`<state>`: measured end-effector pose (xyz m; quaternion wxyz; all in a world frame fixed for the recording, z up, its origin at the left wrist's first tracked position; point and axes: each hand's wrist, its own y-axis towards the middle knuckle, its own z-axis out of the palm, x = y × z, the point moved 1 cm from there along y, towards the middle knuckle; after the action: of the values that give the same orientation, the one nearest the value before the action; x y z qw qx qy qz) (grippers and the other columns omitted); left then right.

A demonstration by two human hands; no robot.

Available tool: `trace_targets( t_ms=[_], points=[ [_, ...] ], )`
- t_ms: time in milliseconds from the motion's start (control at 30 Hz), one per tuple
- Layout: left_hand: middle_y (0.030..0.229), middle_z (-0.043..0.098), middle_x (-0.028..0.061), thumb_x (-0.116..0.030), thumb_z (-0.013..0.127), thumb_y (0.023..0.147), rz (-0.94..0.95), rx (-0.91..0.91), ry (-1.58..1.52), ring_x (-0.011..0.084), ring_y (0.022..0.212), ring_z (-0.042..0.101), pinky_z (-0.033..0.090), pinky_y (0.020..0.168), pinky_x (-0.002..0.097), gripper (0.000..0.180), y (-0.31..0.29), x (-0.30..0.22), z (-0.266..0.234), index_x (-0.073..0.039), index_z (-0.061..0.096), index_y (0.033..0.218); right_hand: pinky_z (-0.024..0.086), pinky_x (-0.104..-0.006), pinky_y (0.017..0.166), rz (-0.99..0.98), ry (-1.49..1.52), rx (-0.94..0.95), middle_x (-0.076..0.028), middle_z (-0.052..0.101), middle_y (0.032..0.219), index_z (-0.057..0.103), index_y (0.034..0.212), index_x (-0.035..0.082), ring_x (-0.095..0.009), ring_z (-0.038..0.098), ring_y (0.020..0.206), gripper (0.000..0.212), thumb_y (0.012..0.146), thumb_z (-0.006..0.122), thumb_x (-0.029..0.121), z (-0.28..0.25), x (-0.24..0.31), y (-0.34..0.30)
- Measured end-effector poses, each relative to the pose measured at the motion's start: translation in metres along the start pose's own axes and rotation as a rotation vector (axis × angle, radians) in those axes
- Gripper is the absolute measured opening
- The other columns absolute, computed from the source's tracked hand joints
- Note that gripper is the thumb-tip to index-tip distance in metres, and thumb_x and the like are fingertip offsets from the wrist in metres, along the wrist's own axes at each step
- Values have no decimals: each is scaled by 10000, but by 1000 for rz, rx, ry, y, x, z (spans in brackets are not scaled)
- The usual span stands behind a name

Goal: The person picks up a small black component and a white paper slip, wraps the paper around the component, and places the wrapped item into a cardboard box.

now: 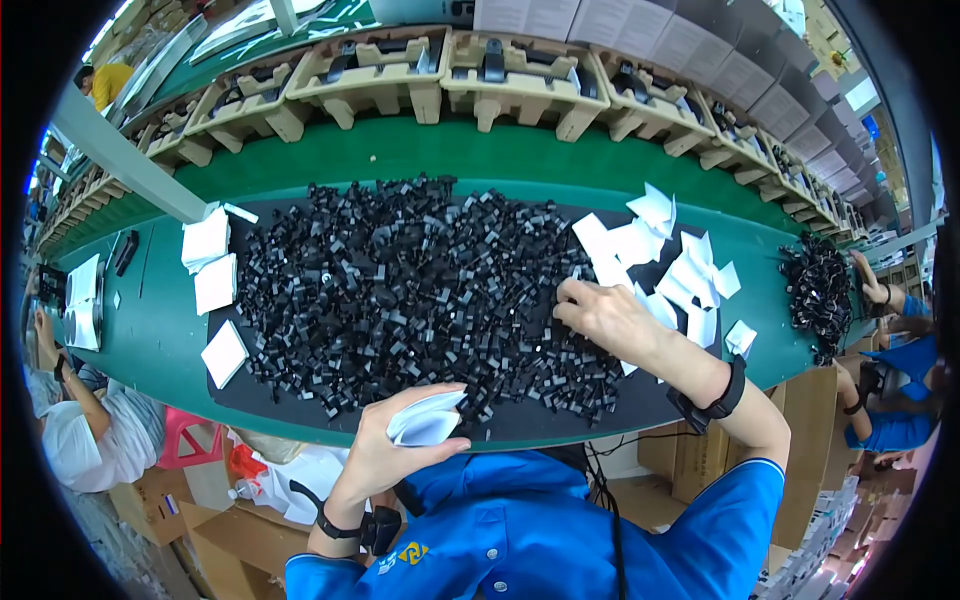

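A wide heap of small black plastic parts (400, 280) covers the dark mat in front of me. At the near edge of the table, my left hand (400, 435) is closed round a folded white paper (428, 420), which bows open between thumb and fingers. My right hand (610, 318) reaches into the right side of the heap with its fingertips pinched together. Whatever lies between those fingertips is hidden or too small to name. Loose white papers (690, 275) lie scattered just beyond and beside the right hand.
Stacks of white paper (207, 240) stand left of the heap. Beige moulded trays (370, 75) line the far side. At the right, a tangle of black cables (818, 290) lies near another person's hand (872, 280). A slanted grey post (125, 150) rises at the left.
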<state>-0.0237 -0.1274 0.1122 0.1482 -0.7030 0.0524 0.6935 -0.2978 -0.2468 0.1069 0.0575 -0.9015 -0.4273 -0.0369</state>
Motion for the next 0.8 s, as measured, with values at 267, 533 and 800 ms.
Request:
trace_targets(
  t_ms=[267,533,800],
  points=[
    [870,653,56,26,794,647,-103,3,-203,92,811,599,479,700,206,573,8,-10,9,17,564,1171,522,-333,625,-152,-71,12,-79,527,833,606,893,40,-219,610,846,157,745,554,50,-5,-16,0],
    [881,648,54,16,781,667,-119,59,-234,87,827,594,473,704,209,574,28,-22,27,5,553,1193,518,-334,598,-170,51,-218,-82,578,841,630,946,34,-216,613,823,185,770,580,63,3,-24,-17],
    [1017,657,69,-5,770,683,102,110,-61,124,913,616,494,815,267,595,38,-28,40,-21,548,1235,509,-247,506,77,836,-320,-132,649,783,688,895,10,-215,647,639,95,817,651,49,-90,74,-32]
  ],
)
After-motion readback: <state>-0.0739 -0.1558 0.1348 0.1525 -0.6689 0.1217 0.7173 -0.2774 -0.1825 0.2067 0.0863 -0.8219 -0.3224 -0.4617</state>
